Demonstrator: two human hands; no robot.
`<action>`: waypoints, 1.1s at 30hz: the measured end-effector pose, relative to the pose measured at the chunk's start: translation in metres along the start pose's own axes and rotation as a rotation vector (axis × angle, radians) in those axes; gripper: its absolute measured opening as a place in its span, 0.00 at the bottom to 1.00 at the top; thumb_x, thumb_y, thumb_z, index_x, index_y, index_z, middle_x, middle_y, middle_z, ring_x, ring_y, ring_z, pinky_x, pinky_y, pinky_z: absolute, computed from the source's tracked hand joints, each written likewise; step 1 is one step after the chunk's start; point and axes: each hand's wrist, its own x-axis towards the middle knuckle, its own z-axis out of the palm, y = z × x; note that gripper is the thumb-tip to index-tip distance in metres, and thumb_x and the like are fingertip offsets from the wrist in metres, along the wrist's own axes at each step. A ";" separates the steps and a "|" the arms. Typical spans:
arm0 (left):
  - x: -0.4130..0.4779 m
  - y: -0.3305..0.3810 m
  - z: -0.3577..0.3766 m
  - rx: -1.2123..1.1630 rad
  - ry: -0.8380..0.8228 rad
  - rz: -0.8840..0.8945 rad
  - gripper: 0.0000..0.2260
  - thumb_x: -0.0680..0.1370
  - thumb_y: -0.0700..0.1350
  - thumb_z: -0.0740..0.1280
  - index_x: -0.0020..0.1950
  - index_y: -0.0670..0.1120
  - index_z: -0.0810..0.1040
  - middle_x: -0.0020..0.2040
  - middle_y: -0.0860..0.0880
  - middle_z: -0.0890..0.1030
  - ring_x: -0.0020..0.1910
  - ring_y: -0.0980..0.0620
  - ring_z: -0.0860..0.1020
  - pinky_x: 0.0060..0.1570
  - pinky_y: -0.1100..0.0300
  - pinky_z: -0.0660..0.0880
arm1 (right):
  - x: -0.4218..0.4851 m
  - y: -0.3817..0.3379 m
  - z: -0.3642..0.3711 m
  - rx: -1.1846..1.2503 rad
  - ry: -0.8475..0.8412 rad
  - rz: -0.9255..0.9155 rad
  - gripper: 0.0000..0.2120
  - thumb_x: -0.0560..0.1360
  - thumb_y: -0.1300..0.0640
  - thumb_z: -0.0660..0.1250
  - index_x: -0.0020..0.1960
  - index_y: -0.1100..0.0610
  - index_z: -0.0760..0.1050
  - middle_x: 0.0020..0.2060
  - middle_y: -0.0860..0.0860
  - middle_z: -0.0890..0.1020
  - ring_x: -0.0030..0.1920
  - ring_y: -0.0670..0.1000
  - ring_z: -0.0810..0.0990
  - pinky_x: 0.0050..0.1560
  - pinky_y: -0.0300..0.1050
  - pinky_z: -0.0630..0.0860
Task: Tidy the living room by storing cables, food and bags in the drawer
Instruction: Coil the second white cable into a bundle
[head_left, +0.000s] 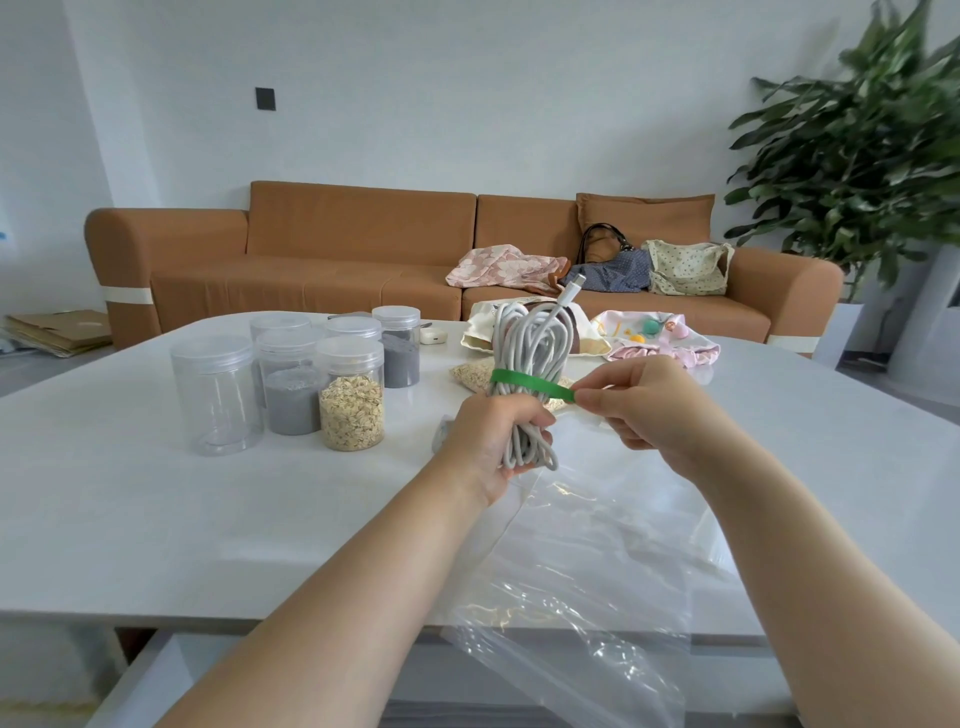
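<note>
The white cable (530, 358) is looped into a bundle and stands up above the white table (156, 493). The left hand (493, 441) has its fingers curled tight around the bottom part. Just above those fingers, a green strap (530, 385) goes around the bundle. The right hand (639, 402) pinches the strap's end between thumb and finger. A clear plastic bag (597, 571) lies under both hands. Jars (351, 395) stand to the left of the fingers.

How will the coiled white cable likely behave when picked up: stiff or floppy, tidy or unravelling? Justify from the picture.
Probably floppy: the cable bends in loops below the left hand gripping it. Likely stays bundled, since the green strap circles it, though the right hand pinches its free end.
</note>
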 end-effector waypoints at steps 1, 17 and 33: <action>-0.001 0.000 0.000 -0.008 -0.014 0.002 0.06 0.72 0.31 0.63 0.39 0.40 0.73 0.28 0.47 0.71 0.24 0.55 0.73 0.33 0.59 0.72 | 0.000 0.000 0.000 -0.015 0.010 -0.008 0.10 0.74 0.68 0.67 0.35 0.59 0.78 0.16 0.46 0.63 0.18 0.45 0.57 0.20 0.33 0.54; -0.003 0.001 -0.001 -0.034 -0.101 0.018 0.06 0.72 0.30 0.61 0.41 0.40 0.73 0.28 0.48 0.71 0.24 0.55 0.72 0.32 0.60 0.70 | -0.001 -0.002 -0.005 -0.002 -0.044 -0.011 0.09 0.74 0.66 0.68 0.35 0.61 0.78 0.18 0.47 0.62 0.20 0.46 0.56 0.21 0.33 0.54; -0.004 0.001 -0.002 0.014 -0.183 0.004 0.08 0.72 0.29 0.60 0.40 0.41 0.73 0.28 0.48 0.71 0.23 0.54 0.72 0.29 0.64 0.70 | -0.002 0.004 -0.007 0.114 -0.124 -0.033 0.09 0.74 0.70 0.65 0.38 0.61 0.80 0.19 0.48 0.60 0.21 0.46 0.54 0.22 0.33 0.52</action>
